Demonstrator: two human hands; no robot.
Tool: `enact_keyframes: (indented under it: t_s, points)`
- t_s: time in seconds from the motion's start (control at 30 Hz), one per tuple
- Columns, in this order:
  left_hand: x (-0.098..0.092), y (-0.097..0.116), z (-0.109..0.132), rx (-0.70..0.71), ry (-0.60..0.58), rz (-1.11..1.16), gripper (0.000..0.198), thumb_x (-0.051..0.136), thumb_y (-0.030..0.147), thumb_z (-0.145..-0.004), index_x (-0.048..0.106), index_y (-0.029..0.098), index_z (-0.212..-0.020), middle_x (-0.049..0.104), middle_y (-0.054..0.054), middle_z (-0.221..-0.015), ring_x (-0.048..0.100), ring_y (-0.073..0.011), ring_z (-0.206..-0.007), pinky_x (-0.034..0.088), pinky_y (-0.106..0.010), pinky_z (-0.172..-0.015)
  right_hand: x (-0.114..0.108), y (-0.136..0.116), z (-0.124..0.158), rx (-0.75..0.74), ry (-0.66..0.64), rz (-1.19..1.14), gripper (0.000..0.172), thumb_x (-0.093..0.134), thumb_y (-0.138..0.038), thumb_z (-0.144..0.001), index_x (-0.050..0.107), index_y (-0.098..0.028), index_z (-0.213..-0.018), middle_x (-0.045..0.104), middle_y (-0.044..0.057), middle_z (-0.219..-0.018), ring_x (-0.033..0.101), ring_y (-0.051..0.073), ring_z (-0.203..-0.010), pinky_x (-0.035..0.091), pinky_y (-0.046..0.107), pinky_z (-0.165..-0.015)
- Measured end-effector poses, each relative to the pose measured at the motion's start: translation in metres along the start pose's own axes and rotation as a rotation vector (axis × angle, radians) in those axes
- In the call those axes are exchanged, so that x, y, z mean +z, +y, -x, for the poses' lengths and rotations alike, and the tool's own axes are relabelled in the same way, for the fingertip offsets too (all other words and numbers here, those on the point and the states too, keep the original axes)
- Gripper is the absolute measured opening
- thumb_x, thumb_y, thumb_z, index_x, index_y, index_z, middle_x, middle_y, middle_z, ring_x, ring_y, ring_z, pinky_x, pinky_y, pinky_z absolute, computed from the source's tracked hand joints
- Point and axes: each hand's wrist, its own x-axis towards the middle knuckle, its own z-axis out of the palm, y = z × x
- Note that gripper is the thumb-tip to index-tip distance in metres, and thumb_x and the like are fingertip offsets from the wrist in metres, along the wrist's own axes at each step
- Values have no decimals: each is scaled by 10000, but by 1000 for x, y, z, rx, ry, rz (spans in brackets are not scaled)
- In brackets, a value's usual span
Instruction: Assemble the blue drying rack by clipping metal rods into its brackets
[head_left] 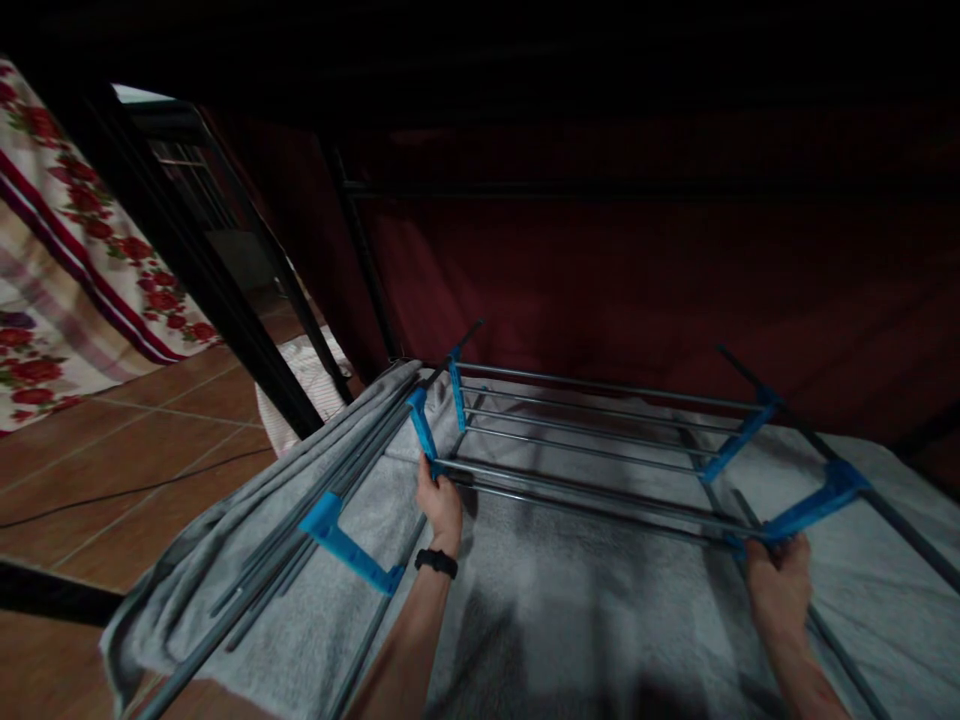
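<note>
Rack (600, 493): lies across the middle of the blanket (570, 620), made of thin grey metal rods joined at the ends by blue plastic brackets
Right-end brackets: a larger bracket (817, 500) nearer the blanket's front edge, a smaller one (739, 440) closer to its back edge
Left hand (442, 505): over the left part of the blanket, thumb and fingers closed round the low end of a blue bracket where rods meet it
Right hand (780, 580): over the right part of the blanket, gripping the rack at the low end of the larger right bracket
Weight and stiffness: the rods look hollow and light, each stiff along its length, though the whole probably twists if one end rises ahead of the other
Surface: the metal shines and is likely smooth, so it could slip in the fingers; the plastic seems the likelier part to crack under a hard twist
Best hold: the brackets at both ends, rather than mid-rod, where a thin rod may turn
Loose rods (360, 455): bundled along the blanket's left edge, with another blue bracket (352, 550) just beside them
Curtain (637, 300): dark red, hanging behind the blanket's back edge
Tiled floor (195, 430): left of the blanket and below it
</note>
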Motion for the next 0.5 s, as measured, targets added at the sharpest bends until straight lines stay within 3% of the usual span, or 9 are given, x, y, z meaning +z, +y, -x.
enact_keyframes:
  t_s: [0.17, 0.33, 0.5]
  points:
    - [4, 5, 6, -5, 7, -59, 636, 493, 28, -785, 565, 76, -1415, 611, -167, -1449, 532, -301, -1389, 373, -440, -1221, 4, -2, -1, -4, 45, -13, 530, 543, -460, -748, 517, -225, -1223, 601, 77, -968, 610, 344, -923, 463, 506, -890]
    - [5, 6, 8, -20, 2, -88, 664, 486, 0, -782, 557, 135, -1429, 611, -127, -1456, 496, -286, -1430, 345, -441, -1239, 4, -7, 1, 24, 64, 34, 498, 544, -451, -737, 527, -231, -1184, 583, 66, -904, 609, 340, -878, 470, 500, -873]
    - [1, 6, 4, 4, -31, -70, 642, 486, 7, -795, 533, 65, -1433, 555, -182, -1508, 487, -284, -1438, 326, -435, -1250, 3, -3, -2, 4, 38, 26, 558, 557, -452, -729, 504, -225, -1236, 588, 71, -939, 602, 326, -875, 459, 496, -863]
